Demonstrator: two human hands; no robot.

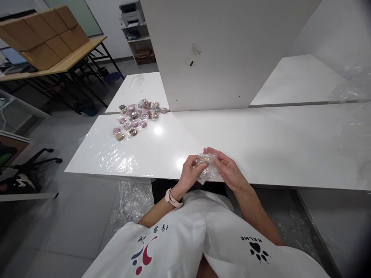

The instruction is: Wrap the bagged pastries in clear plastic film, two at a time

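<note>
Just above the table's near edge, my left hand (190, 173) is closed on a small clear plastic bag (205, 170), thumb across its front. Something small and pale seems to be inside, but glare and crumpled film hide its kind. My right hand (232, 173) is at the bag's right side, its upper fingers stretched out along the top and its other fingertips on the film. On the left part of the white table (185, 135) lies a loose group of small, individually wrapped pieces (133, 115), pinkish, brown and tan.
Clear plastic film (123, 160) lies at the table's left front, and more film (131, 202) hangs below. A tall white panel (220, 58) stands along the back edge. Cardboard boxes (43, 34) are stacked on a wooden desk (78, 54) at the far left.
</note>
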